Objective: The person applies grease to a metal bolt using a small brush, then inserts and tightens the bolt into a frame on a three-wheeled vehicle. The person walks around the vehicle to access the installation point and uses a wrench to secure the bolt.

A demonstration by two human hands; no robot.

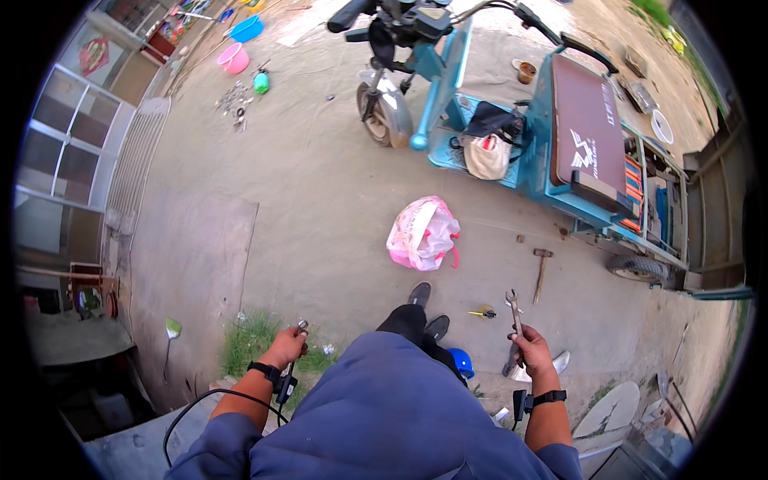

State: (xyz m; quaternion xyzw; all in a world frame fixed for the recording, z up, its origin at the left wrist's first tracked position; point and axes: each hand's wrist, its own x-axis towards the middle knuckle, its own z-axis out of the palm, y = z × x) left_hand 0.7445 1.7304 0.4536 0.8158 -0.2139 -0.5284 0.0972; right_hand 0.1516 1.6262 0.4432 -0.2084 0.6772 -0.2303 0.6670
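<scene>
My right hand (531, 350) is closed around the lower part of a metal open-end wrench (514, 306), its jaw pointing up and away from me. On the other side, my left hand (283, 349) grips a second wrench (302, 325); its rounded head shows above the fingers and the rest is mostly covered. The two hands are wide apart, one on each side of my body. A hammer (540, 276) with a wooden handle lies on the ground beyond my right hand. Nearer to that hand is a small yellow and black tool (482, 313), too small to name.
A pink and white plastic bag (424, 234) sits on the concrete ahead of my shoes. Beyond it stands a blue cargo tricycle (552, 144). A blue helmet-like object (462, 362) lies by my right foot. Grass (250, 342) grows near my left hand. Pink (234, 58) and blue basins (246, 30) stand far left.
</scene>
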